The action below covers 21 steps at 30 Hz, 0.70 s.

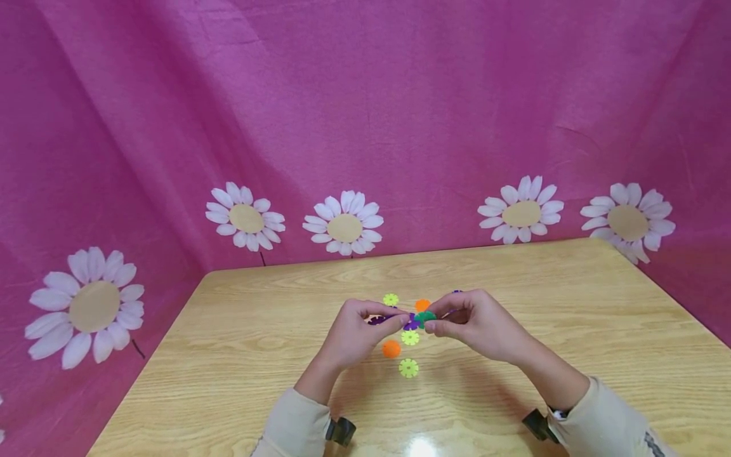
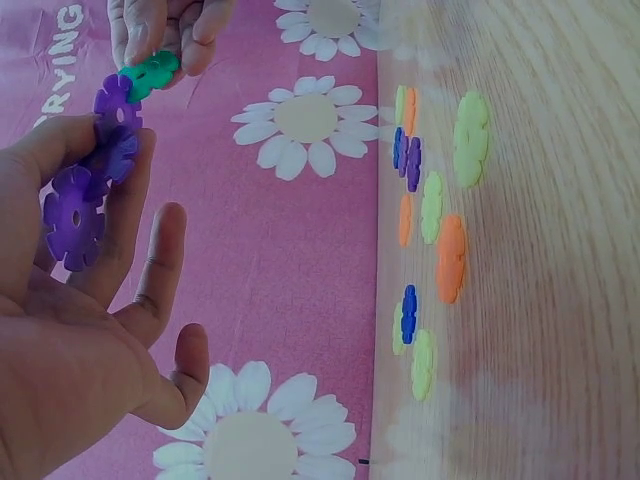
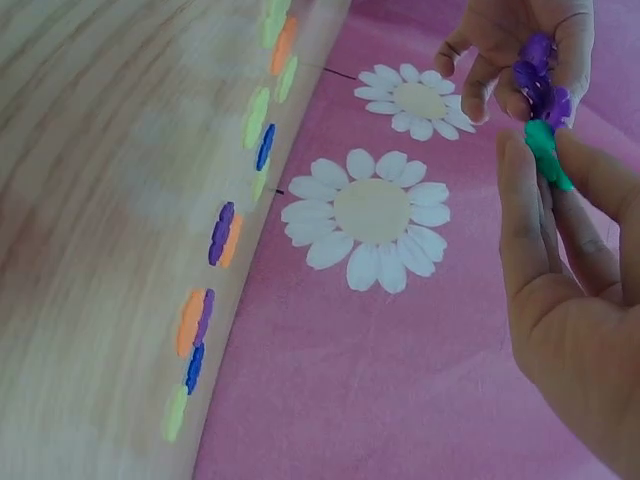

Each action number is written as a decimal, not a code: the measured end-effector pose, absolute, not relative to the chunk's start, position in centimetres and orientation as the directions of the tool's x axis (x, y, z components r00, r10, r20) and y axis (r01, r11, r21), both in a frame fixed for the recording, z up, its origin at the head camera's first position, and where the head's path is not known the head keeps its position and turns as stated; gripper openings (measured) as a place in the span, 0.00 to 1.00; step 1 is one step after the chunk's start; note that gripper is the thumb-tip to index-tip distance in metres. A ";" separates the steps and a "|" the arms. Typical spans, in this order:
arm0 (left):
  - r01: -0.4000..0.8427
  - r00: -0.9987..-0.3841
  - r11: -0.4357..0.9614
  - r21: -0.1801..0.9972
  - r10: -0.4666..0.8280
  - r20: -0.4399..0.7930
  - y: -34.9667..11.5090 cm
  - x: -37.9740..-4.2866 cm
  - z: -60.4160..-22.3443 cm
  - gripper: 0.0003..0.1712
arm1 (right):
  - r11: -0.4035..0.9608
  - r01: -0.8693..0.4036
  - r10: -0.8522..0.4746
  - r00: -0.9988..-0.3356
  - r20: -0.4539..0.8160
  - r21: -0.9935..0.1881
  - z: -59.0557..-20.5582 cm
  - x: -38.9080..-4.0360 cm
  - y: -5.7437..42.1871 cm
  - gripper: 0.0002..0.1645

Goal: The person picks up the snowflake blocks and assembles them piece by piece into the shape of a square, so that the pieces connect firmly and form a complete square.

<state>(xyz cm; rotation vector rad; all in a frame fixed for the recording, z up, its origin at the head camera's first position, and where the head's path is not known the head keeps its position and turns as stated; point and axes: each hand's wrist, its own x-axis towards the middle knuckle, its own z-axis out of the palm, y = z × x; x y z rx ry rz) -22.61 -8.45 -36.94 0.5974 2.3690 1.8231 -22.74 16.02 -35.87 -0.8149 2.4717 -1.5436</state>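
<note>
1. Head view: a magenta cloth (image 1: 400,95) printed with white daisies hangs behind a person at work with both hands.
2. A wooden table (image 1: 257,355) spreads beneath the hands, which are raised above its surface.
3. The right hand (image 1: 485,324) and left hand (image 1: 355,333) face each other, a small gap between their fingertips. The left pinches with thumb and finger, its lower fingers spread clear in the left wrist view; the right grips between thumb and fingertips.
4. The purple chain (image 2: 118,155), three flower-shaped discs apparently linked, sits in the left hand's pinch. Its long axis runs crosswise, from the left hand toward the right.
5. The green disc (image 2: 150,75) is at the chain's right-hand end, in the right hand's fingertips and nearer to that hand. Below on the wood lie loose pieces, among them an orange disc (image 1: 391,349) and a yellow disc (image 1: 408,368), the latter closer to the wearer.
6. The smallest detail appears the decisive one: the meeting of the green rim with the end purple disc (image 2: 115,95). The two look to be touching between the hands; whether their slots are engaged, the pictures cannot tell.
</note>
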 end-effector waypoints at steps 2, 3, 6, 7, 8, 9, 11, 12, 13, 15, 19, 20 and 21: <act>0.250 -0.920 0.213 0.944 0.357 0.163 -8.5 -22.6 -36.9 0.11 | 0.340 -0.381 -0.515 -0.840 0.169 -0.860 -35.6 -22.9 16.5 0.15; 0.247 -0.922 0.218 0.944 0.354 0.159 -8.6 -22.6 -36.9 0.11 | 0.354 -0.378 -0.515 -0.842 0.159 -0.855 -35.5 -23.1 16.8 0.16; 0.233 -0.929 0.244 0.941 0.341 0.142 -8.7 -22.6 -37.0 0.11 | 0.388 -0.320 -0.503 -0.859 0.093 -0.864 -35.2 -23.8 18.3 0.18; 0.227 -0.932 0.254 0.940 0.337 0.133 -8.8 -22.5 -37.1 0.11 | 0.401 -0.299 -0.499 -0.864 0.067 -0.866 -35.2 -24.2 18.8 0.18; 0.219 -0.934 0.262 0.940 0.335 0.124 -8.9 -22.5 -37.1 0.11 | 0.424 -0.277 -0.493 -0.869 0.037 -0.862 -35.2 -24.6 19.2 0.18; 0.213 -0.935 0.267 0.940 0.333 0.117 -9.0 -22.5 -37.2 0.11 | 0.451 -0.255 -0.488 -0.873 0.003 -0.856 -35.2 -25.1 19.6 0.17; 0.205 -0.937 0.275 0.939 0.333 0.107 -9.1 -22.4 -37.2 0.11 | 0.514 -0.230 -0.489 -0.870 -0.062 -0.826 -35.4 -26.0 19.8 0.15; 0.204 -0.937 0.277 0.939 0.333 0.105 -9.1 -22.4 -37.2 0.11 | 0.557 -0.234 -0.488 -0.868 -0.087 -0.797 -35.5 -26.5 19.8 0.13; 0.206 -0.936 0.276 0.939 0.334 0.108 -9.1 -22.4 -37.2 0.11 | 0.606 -0.248 -0.484 -0.869 -0.103 -0.756 -35.6 -27.0 19.7 0.12; 0.215 -0.936 0.278 0.936 0.333 0.116 -9.1 -22.5 -37.1 0.11 | 0.695 -0.273 -0.468 -0.874 -0.130 -0.664 -35.8 -27.9 19.4 0.10; 0.225 -0.934 0.283 0.932 0.335 0.123 -9.0 -22.5 -36.8 0.10 | 0.822 -0.327 -0.438 -0.886 -0.152 -0.466 -36.2 -29.2 18.6 0.08; 0.225 -0.934 0.286 0.931 0.336 0.123 -9.0 -22.5 -36.8 0.10 | 0.840 -0.345 -0.437 -0.888 -0.145 -0.419 -36.3 -29.4 18.5 0.08; 0.226 -0.934 0.287 0.931 0.337 0.122 -9.0 -22.5 -36.7 0.10 | 0.854 -0.359 -0.434 -0.890 -0.137 -0.375 -36.4 -29.6 18.4 0.08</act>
